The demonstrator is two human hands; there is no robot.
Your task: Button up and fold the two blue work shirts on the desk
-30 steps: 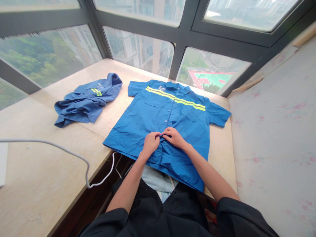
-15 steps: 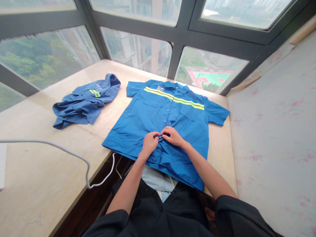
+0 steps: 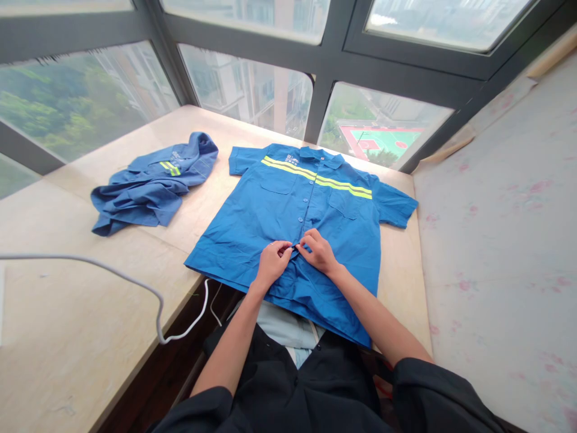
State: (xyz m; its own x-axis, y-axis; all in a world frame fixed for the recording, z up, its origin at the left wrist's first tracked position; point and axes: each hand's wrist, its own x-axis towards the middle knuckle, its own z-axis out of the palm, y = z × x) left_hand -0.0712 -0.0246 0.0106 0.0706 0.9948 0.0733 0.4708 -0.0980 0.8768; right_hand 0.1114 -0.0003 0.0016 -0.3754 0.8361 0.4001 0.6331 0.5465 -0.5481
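Note:
A blue short-sleeved work shirt [image 3: 279,210] with a yellow reflective band across the chest lies front up, collar towards the window, its hem over the near edge. My left hand [image 3: 274,261] is closed, thumb and fingers pinching the shirt's front edge low on the button strip. Touching the same spot from the right, my right hand [image 3: 319,251] is closed in a pinch on the cloth. The fingertips of both hands nearly meet, and the small part between them is mostly hidden. Above them, several buttons show along the front strip.
A second blue work shirt [image 3: 153,183] lies crumpled on the pale tabletop [image 3: 85,313] at the left. A white cable [image 3: 121,276] loops across the left side and over the edge. Windows [image 3: 252,90] stand behind; a papered wall [image 3: 505,252] borders the right.
My right hand's fingers have lifted and shifted slightly at the front edge. My left hand keeps its pinch. The whole view has moved a little.

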